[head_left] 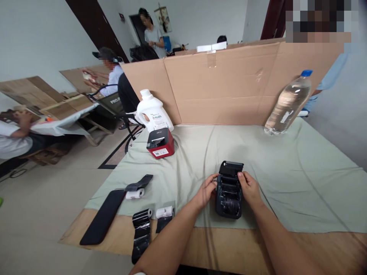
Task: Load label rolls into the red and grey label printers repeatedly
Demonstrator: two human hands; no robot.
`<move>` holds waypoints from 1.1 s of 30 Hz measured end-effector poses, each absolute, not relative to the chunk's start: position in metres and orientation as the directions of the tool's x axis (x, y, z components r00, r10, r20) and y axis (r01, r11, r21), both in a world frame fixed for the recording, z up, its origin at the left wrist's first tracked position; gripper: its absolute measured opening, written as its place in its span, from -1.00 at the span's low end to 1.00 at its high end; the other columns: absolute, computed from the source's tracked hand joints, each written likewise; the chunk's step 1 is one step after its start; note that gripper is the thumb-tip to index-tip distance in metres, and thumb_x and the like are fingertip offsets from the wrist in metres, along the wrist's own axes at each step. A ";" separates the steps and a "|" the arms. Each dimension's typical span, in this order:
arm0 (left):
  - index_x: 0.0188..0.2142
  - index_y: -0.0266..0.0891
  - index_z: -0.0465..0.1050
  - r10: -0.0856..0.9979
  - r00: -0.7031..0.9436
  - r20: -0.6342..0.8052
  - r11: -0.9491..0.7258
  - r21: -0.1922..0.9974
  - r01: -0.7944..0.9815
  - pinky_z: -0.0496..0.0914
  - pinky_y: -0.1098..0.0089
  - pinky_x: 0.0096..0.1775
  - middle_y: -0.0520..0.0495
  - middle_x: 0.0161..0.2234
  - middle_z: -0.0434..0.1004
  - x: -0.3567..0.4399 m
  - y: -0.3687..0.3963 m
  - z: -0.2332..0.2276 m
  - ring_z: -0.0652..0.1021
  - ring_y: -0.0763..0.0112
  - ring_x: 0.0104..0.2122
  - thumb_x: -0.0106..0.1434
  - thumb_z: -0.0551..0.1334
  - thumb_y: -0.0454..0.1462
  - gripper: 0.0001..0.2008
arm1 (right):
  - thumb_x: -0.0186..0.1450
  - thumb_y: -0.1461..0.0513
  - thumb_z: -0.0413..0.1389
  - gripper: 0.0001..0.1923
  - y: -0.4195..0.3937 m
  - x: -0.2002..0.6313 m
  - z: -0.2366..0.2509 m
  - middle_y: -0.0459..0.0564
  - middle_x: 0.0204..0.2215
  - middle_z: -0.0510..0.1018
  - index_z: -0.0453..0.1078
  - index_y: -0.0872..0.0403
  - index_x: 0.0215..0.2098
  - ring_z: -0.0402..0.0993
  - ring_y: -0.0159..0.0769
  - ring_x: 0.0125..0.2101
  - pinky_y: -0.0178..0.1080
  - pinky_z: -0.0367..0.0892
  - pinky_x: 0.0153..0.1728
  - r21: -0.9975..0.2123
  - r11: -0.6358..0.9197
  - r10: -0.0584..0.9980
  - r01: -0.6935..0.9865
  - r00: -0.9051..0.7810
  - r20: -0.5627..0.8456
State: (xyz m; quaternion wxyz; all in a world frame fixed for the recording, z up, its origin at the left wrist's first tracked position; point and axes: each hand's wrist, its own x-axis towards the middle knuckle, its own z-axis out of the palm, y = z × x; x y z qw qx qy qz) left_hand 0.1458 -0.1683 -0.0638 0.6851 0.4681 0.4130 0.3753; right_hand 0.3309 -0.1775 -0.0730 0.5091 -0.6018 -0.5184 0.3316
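A small black printer lies on the green cloth with its lid flipped open and a dark roll in its bay. My left hand grips its left side, and my right hand holds the right side, fingers up by the lid hinge. To the left lie three small white paper rolls with black wrappers beside them.
A red and black printer and a white jug stand at the back left. A clear water bottle stands at the back right against a cardboard wall. A flat black pouch lies at the table's left edge. People sit beyond.
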 end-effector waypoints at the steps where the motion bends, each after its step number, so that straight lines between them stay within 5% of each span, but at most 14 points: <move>1: -0.02 -0.24 0.39 0.926 0.344 -0.156 0.184 0.982 -0.051 0.33 0.37 -0.23 -0.06 -0.26 0.53 0.145 -0.168 -0.064 0.47 0.35 -0.30 0.21 0.14 -0.09 -0.60 | 0.29 -0.10 -0.06 -0.55 -0.178 0.329 -0.073 -0.20 -0.65 0.22 0.21 0.04 -0.54 0.15 -0.41 -0.57 -0.35 0.10 -0.54 -0.944 0.062 0.963 0.323 0.230 0.142; 6: -0.29 -0.29 0.48 0.971 0.237 0.020 -0.116 0.911 0.396 0.32 0.32 -0.22 -0.10 -0.35 0.53 0.143 -0.165 -0.064 0.48 0.30 -0.31 0.33 -0.03 -0.07 -0.58 | 0.31 -0.09 -0.10 -0.55 -0.179 0.321 -0.078 -0.18 -0.64 0.28 0.24 0.04 -0.54 0.19 -0.39 -0.57 -0.34 0.09 -0.51 -0.870 0.048 0.967 0.491 0.194 0.163; 10: -0.26 -0.29 0.45 0.976 0.176 0.130 -0.208 0.800 0.562 0.33 0.29 -0.20 -0.14 -0.31 0.48 0.142 -0.161 -0.069 0.47 0.29 -0.29 0.31 0.02 -0.16 -0.70 | 0.31 -0.09 -0.13 -0.53 -0.175 0.322 -0.084 -0.07 -0.54 0.41 0.29 0.04 -0.52 0.30 -0.29 -0.44 -0.30 0.14 -0.39 -0.760 0.011 0.962 0.650 0.199 0.185; 14: -0.23 -0.27 0.38 0.960 0.089 0.265 -0.269 0.791 0.549 0.34 0.29 -0.21 -0.11 -0.31 0.44 0.140 -0.164 -0.066 0.45 0.32 -0.31 0.26 0.07 -0.21 -0.80 | 0.31 -0.06 -0.14 -0.56 -0.170 0.324 -0.087 -0.01 -0.48 0.47 0.34 0.04 -0.49 0.33 -0.24 -0.37 -0.27 0.16 -0.34 -0.707 -0.009 0.963 0.707 0.197 0.184; 17: -0.29 -0.23 0.37 0.871 0.268 0.412 -0.491 0.721 0.489 0.32 0.26 -0.15 -0.10 -0.32 0.43 0.138 -0.172 -0.050 0.43 0.28 -0.24 0.22 0.14 -0.14 -0.80 | 0.30 -0.05 -0.13 -0.57 -0.170 0.323 -0.086 -0.01 -0.48 0.49 0.36 0.03 -0.47 0.34 -0.24 -0.38 -0.27 0.15 -0.36 -0.712 -0.021 0.964 0.702 0.204 0.173; 21: -0.06 -0.18 0.39 0.713 0.642 0.282 -0.647 0.619 0.446 0.24 0.15 -0.03 -0.14 -0.12 0.46 0.138 -0.181 -0.028 0.39 0.12 -0.08 -0.11 0.39 0.04 -0.35 | 0.29 -0.04 -0.12 -0.58 -0.171 0.322 -0.083 -0.02 -0.48 0.50 0.37 0.02 -0.48 0.36 -0.24 -0.37 -0.27 0.14 -0.36 -0.716 -0.025 0.959 0.698 0.220 0.180; 23: -0.05 -0.14 0.42 0.693 0.689 0.214 -0.659 0.575 0.484 0.19 0.11 0.02 -0.14 -0.08 0.46 0.140 -0.182 -0.027 0.37 0.08 -0.03 -0.16 0.43 0.02 -0.33 | 0.28 -0.04 -0.12 -0.59 -0.171 0.322 -0.083 -0.02 -0.50 0.49 0.36 0.02 -0.48 0.35 -0.24 -0.38 -0.27 0.14 -0.36 -0.710 -0.036 0.958 0.703 0.226 0.176; 28: -0.29 -0.19 0.51 0.798 0.517 0.310 -0.556 0.710 0.432 0.31 0.25 -0.10 -0.09 -0.30 0.54 0.145 -0.174 -0.047 0.48 0.29 -0.21 0.19 0.25 -0.24 -0.89 | 0.29 -0.03 -0.11 -0.60 -0.169 0.324 -0.084 -0.01 -0.48 0.50 0.37 0.03 -0.47 0.36 -0.24 -0.37 -0.27 0.14 -0.35 -0.707 -0.023 0.963 0.707 0.207 0.175; 33: -0.34 -0.23 0.48 0.903 0.291 0.316 -0.408 0.842 0.353 0.36 0.36 -0.20 -0.06 -0.35 0.52 0.154 -0.171 -0.057 0.50 0.36 -0.29 0.22 0.19 -0.25 -0.88 | 0.29 -0.02 -0.11 -0.60 -0.168 0.324 -0.086 0.00 -0.45 0.52 0.40 0.03 -0.46 0.38 -0.23 -0.35 -0.27 0.14 -0.34 -0.705 -0.012 0.957 0.709 0.212 0.196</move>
